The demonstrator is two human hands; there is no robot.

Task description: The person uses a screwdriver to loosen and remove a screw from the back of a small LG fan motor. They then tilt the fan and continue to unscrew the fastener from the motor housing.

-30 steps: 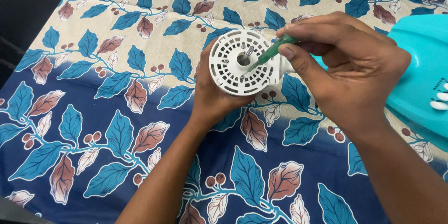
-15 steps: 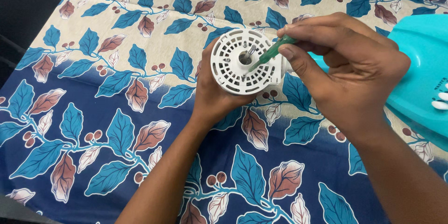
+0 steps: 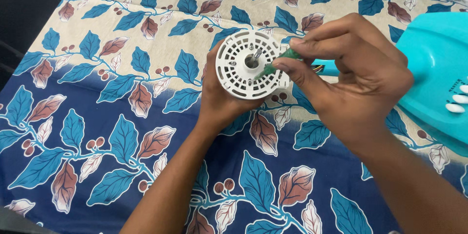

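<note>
Screwdriver (image 3: 275, 64) with a green handle was what my right hand (image 3: 351, 83) had pinched between thumb and fingers, the hand curled closed around it. Its long axis ran on a slant, handle up at the right, tip pointing down and left into the middle of the white round vented cover (image 3: 249, 64). I saw my left hand (image 3: 219, 97) cupped under that cover, fingers wrapped up around its left edge, holding it with its flat slotted face turned up toward me, above the leaf-patterned cloth (image 3: 122, 93). Just to the right, beside my right hand, lay a turquoise plastic fan base (image 3: 434, 63) with white buttons, running out past the right edge of the view. To the left and below, the cloth lay open. A dark strip showed along the far left edge.
</note>
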